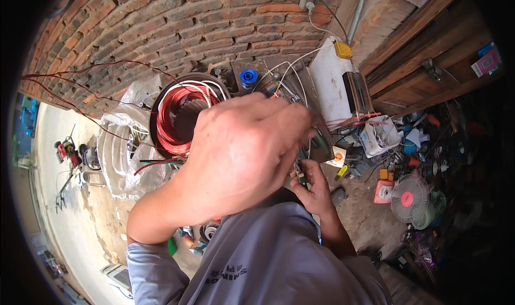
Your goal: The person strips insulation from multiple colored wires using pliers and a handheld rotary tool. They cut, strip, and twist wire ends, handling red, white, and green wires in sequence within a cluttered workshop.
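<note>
My left hand (241, 144) fills the middle of the view, back toward me, with its fingers curled closed. Whatever it pinches is hidden behind the fingers. Just below and to the right, my right hand (316, 191) is closed, thumb and fingers around a slim thing with a greenish part (302, 178); its kind is not clear. The fingertips of both hands come close together. Behind my left wrist stands a dark round tub (155, 123) with a coil of red wire (173, 117) and white wire in it. Red and green wire ends (155, 162) stick out near my left forearm.
A blue spool (248, 77) and metal tools lie at the back, before a brick wall (214, 23). To the right are a white board (330, 85), a white basket (380, 138), a fan (410, 197) and clutter. Clear plastic wrap (115, 160) lies left.
</note>
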The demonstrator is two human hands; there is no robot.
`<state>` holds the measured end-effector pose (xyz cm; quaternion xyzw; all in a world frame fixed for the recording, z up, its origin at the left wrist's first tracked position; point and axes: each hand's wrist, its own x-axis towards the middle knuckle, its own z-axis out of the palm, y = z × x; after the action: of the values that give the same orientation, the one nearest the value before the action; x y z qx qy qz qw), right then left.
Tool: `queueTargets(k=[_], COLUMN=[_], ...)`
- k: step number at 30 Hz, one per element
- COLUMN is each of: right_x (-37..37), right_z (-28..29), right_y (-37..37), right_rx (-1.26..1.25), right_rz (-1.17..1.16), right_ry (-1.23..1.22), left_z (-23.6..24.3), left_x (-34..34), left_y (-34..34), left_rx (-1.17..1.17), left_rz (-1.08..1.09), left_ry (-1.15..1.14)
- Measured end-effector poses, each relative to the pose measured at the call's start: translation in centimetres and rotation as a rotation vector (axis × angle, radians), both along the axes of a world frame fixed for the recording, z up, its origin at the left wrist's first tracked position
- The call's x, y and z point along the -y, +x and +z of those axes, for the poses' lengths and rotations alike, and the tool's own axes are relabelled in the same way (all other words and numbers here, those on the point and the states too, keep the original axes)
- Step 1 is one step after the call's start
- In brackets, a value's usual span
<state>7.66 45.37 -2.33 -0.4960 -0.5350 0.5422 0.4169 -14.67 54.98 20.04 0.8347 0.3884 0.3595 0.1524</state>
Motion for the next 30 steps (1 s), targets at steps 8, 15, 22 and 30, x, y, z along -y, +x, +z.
queueTargets(k=[8,15,22,30], right_x=[-1.6,-4.8,-14.8,-18.7], right_z=[-5.1,-9.2,-9.4,-11.3], right_y=[5.4,5.8,2.0,-1.5], right_rx=[-0.029,0.038,0.676,0.745], right_rz=[-0.035,0.079,0.054,-0.029], right_ry=[-0.11,-0.095,0.143,0.066], left_z=[-32.1,-32.2,-17.0,-11.7], left_x=[8.5,6.1,11.5,12.1], left_y=[1.8,2.2,-0.7,-5.9], left_rx=[0.588,0.254,0.337,0.562], left_rz=[0.552,0.747,0.258,0.648], left_ry=[-1.293,-0.934,-1.106,-0.316])
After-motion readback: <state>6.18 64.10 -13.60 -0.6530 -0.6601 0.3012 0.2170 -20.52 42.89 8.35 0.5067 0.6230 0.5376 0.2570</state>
